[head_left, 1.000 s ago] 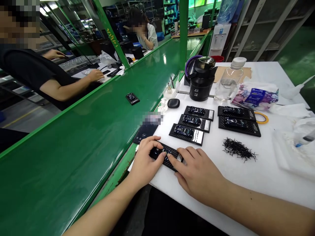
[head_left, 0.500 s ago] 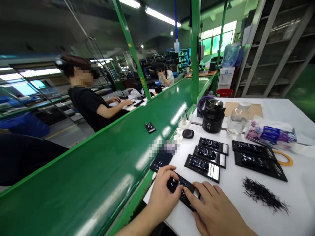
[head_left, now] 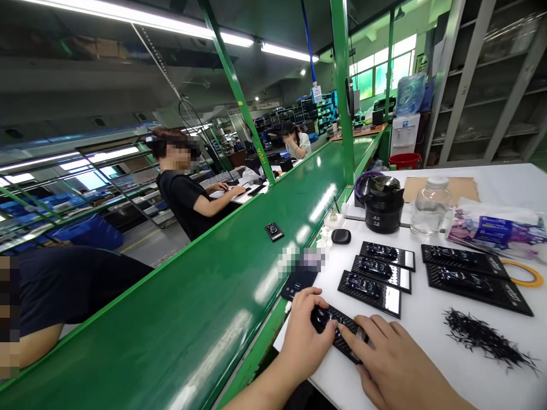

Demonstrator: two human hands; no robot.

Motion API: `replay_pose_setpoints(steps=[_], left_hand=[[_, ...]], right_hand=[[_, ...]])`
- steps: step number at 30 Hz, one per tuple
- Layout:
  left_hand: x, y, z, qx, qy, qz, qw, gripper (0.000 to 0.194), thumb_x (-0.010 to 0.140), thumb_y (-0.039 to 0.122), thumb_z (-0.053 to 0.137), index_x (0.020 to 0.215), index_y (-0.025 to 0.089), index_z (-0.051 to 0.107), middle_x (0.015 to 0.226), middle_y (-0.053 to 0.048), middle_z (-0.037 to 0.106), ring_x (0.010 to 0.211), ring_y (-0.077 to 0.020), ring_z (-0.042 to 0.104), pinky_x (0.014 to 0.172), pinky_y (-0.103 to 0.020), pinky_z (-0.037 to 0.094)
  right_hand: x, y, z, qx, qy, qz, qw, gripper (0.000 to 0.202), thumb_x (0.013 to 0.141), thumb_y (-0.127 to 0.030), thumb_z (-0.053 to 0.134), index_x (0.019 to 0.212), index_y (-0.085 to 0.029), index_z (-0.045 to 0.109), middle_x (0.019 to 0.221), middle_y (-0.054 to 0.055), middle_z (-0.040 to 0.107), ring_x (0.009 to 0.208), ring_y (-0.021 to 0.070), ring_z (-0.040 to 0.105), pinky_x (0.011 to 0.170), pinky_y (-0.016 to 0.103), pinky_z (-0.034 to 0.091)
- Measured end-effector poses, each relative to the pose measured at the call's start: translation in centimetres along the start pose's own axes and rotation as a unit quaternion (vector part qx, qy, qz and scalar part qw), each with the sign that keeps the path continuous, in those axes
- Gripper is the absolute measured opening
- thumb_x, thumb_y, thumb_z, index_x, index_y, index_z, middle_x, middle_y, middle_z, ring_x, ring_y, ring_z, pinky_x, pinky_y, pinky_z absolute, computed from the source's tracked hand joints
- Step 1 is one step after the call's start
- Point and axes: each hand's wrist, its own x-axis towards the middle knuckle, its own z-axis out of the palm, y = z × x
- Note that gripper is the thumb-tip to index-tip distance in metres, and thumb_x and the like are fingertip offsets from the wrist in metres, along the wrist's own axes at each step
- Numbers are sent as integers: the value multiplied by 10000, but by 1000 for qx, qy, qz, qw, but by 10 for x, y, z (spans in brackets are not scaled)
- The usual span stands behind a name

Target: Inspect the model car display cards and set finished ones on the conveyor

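Observation:
A black patterned plate with a glossy black car-shaped piece (head_left: pixel 341 336) lies at the near edge of the white table, under both hands. My left hand (head_left: pixel 305 330) grips the piece between thumb and fingers. My right hand (head_left: pixel 384 353) rests on the plate's right part, its index fingertip touching the piece near my left thumb. Beyond them, three similar plates with white ends (head_left: pixel 370 286) lie in a staggered row. Two larger black plates (head_left: pixel 478 282) are to their right. A pile of thin black strips (head_left: pixel 487 339) lies on the right side.
A phone (head_left: pixel 299 282) lies beside the green conveyor (head_left: pixel 239 256), which bears another small black plate (head_left: pixel 274 231). A black pot (head_left: pixel 383 205), glass jar (head_left: pixel 431 208), tissue pack (head_left: pixel 496 228) and yellow tape roll (head_left: pixel 521 274) stand farther back. Two people sit across; another person's arm is at left.
The view has turned left, so the scene appears shifted to the right, and more of the person at the left edge shows. Both hands keep nearly the same pose on the plate.

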Motion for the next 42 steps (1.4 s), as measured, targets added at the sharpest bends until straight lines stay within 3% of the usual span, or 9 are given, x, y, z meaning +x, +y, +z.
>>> replay_pose_setpoints(steps=[9, 19, 31, 42], left_hand=[[6, -1, 0, -6, -5, -30, 1000, 340, 728, 128, 614, 1044, 228, 543, 1369, -99, 502, 1299, -290, 464, 1114, -524, 319], [12, -6, 3, 17, 2, -20, 1000, 291, 737, 189, 626, 1011, 232, 539, 1351, -96, 515, 1274, -307, 484, 1077, -565, 353], [8, -6, 5, 32, -2, 17, 999, 337, 820, 244, 627, 1138, 248, 515, 1401, -104, 485, 1309, -299, 464, 1081, -551, 370], [11, -4, 5, 18, 17, -2, 1000, 407, 761, 229, 684, 1132, 237, 516, 1391, -100, 508, 1299, -283, 487, 1072, -495, 385]], right_hand=[[-1, 4, -2, 26, 6, -6, 1000, 547, 763, -302, 687, 1300, -274, 586, 1049, 46, 634, 894, 246, 540, 773, 386, 334], [5, 4, -22, 57, -100, 17, 993, 518, 900, -328, 601, 1404, -257, 503, 1178, 88, 601, 985, 274, 520, 833, 424, 352], [12, -1, -31, 66, -155, 32, 985, 533, 845, -196, 569, 1378, -191, 558, 1155, 131, 600, 979, 287, 539, 817, 436, 422], [16, 7, -35, 80, -173, 20, 981, 515, 878, -235, 583, 1391, -201, 544, 1111, 122, 587, 993, 284, 525, 829, 429, 425]])
